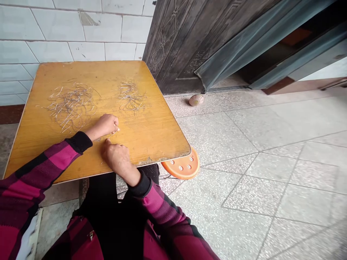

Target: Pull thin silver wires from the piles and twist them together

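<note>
Over the near part of a wooden table (151, 137), my left hand (106, 124) is closed, its thumb and finger pinching a short thin wire (113, 133). My right hand (116, 156) is closed just below it, thumb and forefinger at the lower end of the same wire. A large loose pile of thin bent wires (72, 104) lies beyond my left forearm. Farther right rests a smaller pile of similar wires (131, 96). The fingertips of both hands are partly hidden.
An orange stool (184, 168) with holes stands under the table's right corner. White tiled wall (56, 23) borders the far edge. A dark carved door (187, 39) with a grey-blue curtain (244, 47) is at the right, and a pale ball-like object (196, 100) lies on the floor.
</note>
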{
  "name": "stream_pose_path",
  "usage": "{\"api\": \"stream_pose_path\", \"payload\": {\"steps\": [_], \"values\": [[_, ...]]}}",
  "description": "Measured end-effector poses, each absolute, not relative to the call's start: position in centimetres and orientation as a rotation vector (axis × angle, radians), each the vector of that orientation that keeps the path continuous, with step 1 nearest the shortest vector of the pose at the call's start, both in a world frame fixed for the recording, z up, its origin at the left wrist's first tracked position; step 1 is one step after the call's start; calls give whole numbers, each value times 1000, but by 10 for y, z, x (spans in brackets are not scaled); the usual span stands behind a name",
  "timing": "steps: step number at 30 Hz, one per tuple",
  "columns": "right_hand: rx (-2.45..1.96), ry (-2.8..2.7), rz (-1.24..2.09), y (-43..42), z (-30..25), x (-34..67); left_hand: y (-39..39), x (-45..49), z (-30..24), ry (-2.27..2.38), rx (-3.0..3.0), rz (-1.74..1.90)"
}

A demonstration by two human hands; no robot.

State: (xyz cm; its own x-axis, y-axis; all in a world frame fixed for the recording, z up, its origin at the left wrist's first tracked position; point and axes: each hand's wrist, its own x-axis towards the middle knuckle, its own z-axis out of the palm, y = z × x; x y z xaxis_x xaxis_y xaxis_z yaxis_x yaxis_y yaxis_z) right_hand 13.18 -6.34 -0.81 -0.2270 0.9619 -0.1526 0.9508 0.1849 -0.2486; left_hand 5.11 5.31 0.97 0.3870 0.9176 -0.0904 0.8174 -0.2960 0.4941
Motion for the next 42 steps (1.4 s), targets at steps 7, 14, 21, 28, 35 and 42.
{"api": "stream_pose_path", "payload": {"steps": [7,14,21,28,35,42], "values": [[-1924,-2391,503,-64,-6,133,57,45,1,1416,2255,304],[-1903,-2441,471,-62,-6,141,56,47,4,1351,2256,247],[-1912,-2331,537,-65,-1,148,58,46,-3,1355,2182,306],[-1853,-2324,560,-60,-3,156,57,46,-4,1362,2148,341],[-1798,-2331,543,-60,-4,154,54,47,-3,1366,2215,319],[-1769,-2341,595,-57,-4,155,55,47,-2,1363,2153,315]]}}
